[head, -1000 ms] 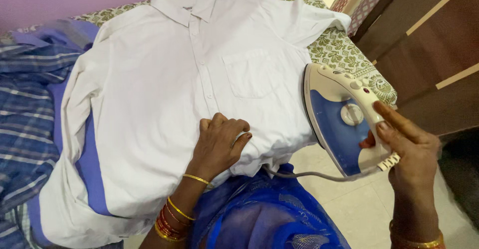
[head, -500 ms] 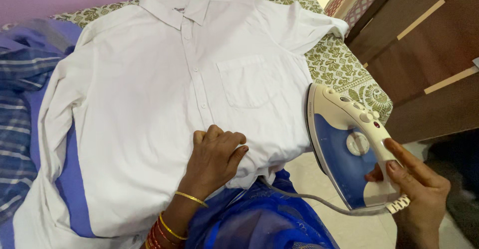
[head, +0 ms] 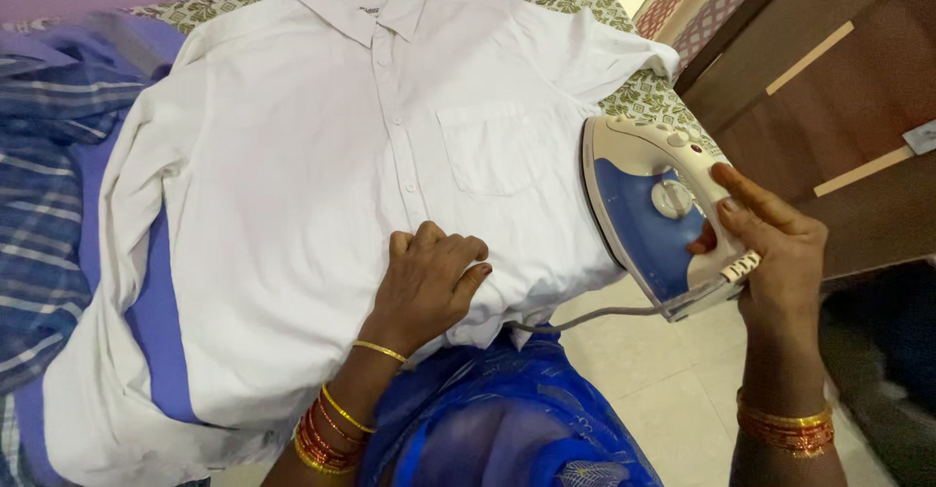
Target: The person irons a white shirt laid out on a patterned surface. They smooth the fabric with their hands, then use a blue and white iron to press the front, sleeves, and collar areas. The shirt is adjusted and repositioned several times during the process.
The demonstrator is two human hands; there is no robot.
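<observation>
Shirt [head: 312, 185] flat on the bed, iron [head: 651, 216] at its right edge.

From the head view, we see the white shirt lying buttoned and face up over a green-patterned sheet [head: 673, 107], collar away from us, with a blue checked cloth [head: 44, 204] to its left. Our left hand [head: 429, 282] rests on the shirt's lower front, fingers curled under and knuckles pressing the fabric near the hem. Our right hand [head: 770, 253] is wrapped around the iron's handle, forefinger stretched along the top. The blue-and-cream iron is tilted on its side, soleplate toward the shirt, just beside the pocket [head: 487, 146]. Its grey cord [head: 595, 316] trails toward our blue garment [head: 507, 419].
</observation>
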